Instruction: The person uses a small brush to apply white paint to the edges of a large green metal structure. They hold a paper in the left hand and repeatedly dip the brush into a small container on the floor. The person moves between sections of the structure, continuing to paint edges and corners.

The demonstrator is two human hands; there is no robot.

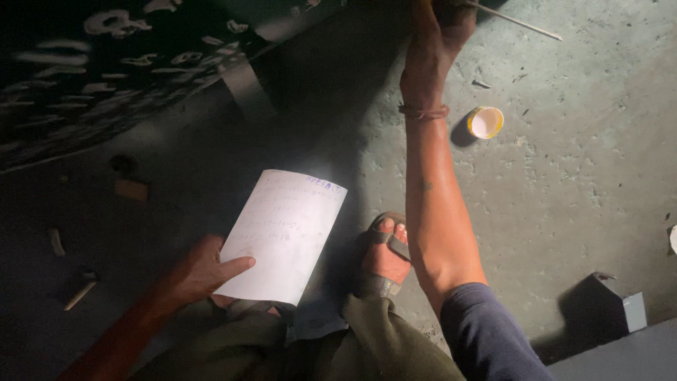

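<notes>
A white sheet of paper (285, 233) with handwriting lies lit against my knee, above a dark concrete floor. My left hand (201, 271) holds its lower left edge, thumb laid across the sheet. My right hand (437, 42) stretches far forward at the top of the view, fingers closed around a thin pale stick (518, 21) that slants off to the right. A cord band circles that wrist. My foot in a sandal (384, 257) rests on the floor between the two arms.
A small yellow-rimmed cap (486, 121) lies on the floor right of my forearm. A dark patterned cloth (92, 63) fills the upper left. A grey block (610, 307) sits at the lower right. Small wood scraps (81, 293) lie at the left.
</notes>
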